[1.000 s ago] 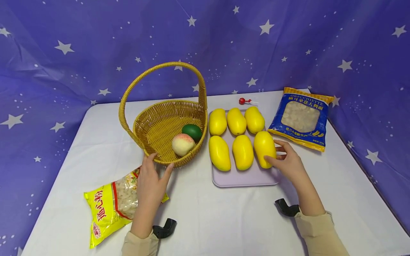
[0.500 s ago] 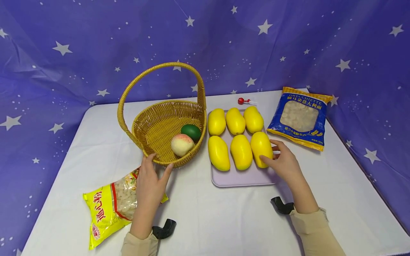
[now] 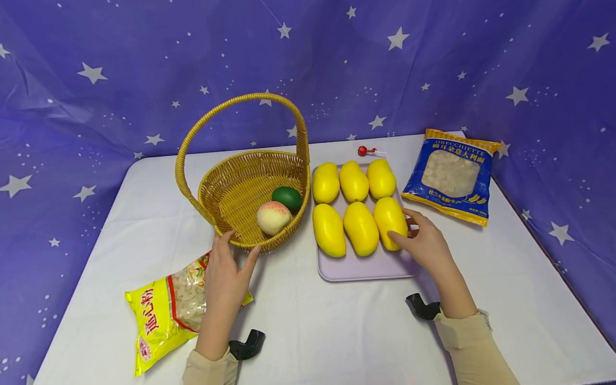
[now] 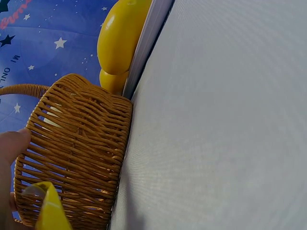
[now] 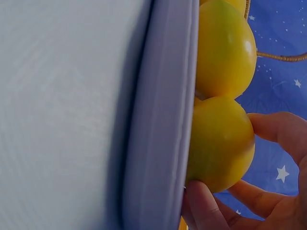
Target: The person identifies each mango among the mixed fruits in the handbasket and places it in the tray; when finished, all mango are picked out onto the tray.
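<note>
My right hand (image 3: 425, 243) holds the front-right yellow mango (image 3: 389, 222) on the lilac tray (image 3: 366, 270), thumb on its near left side and fingers round its right. In the right wrist view this mango (image 5: 220, 143) touches the neighbouring mango (image 5: 225, 48). Several mangoes lie in two rows on the tray. My left hand (image 3: 228, 275) grips the front rim of the wicker basket (image 3: 260, 155), fingers over the edge and thumb beside it. Inside the basket are a peach (image 3: 273, 218) and a dark green egg-shaped object (image 3: 287, 199).
A yellow bag of pasta (image 3: 163, 315) lies partly under my left forearm. At the back right is a blue orecchiette bag (image 3: 452, 174). A red lollipop (image 3: 363, 151) lies behind the tray. The basket's tall handle (image 3: 240, 99) arches up before a starry purple curtain (image 3: 337, 69).
My right hand has slid the front-right mango a little left, against its neighbour, which has shifted and tilted slightly. My left hand has stayed at the basket rim.
</note>
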{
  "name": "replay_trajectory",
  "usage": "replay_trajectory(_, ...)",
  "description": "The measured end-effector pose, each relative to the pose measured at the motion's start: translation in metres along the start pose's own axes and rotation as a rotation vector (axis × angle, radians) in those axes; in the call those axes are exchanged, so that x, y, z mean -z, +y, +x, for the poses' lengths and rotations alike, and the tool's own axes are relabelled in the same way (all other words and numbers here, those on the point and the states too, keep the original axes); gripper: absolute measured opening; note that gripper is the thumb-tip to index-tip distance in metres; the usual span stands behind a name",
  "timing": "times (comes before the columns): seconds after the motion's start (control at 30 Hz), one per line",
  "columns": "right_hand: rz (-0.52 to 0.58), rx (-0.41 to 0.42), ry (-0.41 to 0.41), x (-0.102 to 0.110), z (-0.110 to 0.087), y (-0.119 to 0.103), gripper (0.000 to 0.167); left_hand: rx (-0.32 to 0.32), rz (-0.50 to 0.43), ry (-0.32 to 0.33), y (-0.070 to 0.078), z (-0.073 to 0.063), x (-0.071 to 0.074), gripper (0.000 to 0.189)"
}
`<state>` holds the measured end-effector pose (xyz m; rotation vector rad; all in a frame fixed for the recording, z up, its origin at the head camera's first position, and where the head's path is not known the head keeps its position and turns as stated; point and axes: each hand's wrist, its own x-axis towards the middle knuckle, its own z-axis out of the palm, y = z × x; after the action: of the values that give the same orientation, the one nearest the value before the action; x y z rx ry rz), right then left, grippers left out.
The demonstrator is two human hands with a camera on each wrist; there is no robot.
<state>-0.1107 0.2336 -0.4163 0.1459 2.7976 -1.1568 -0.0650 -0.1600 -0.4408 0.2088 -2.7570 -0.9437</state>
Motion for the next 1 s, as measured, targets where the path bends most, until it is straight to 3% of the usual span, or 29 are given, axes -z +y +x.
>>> replay_trajectory(0.77, -0.054, 0.003, -0.006, -0.002, -0.002, -0.003, 0.08, 0.029, 0.006, -0.009, 0.001, -0.006, 0.005, 0.075)
replay_trajectory(0.87, -0.071, 0.033, 0.05, -0.002, -0.006, -0.006, 0.079, 0.027, 0.005, -0.009, 0.002, -0.006, 0.006, 0.075)
replay_trajectory(1.0, -0.083, 0.137, 0.187, -0.003, -0.01, -0.011, 0.071, 0.017, 0.004, -0.006, 0.003, -0.004, 0.006, 0.075)
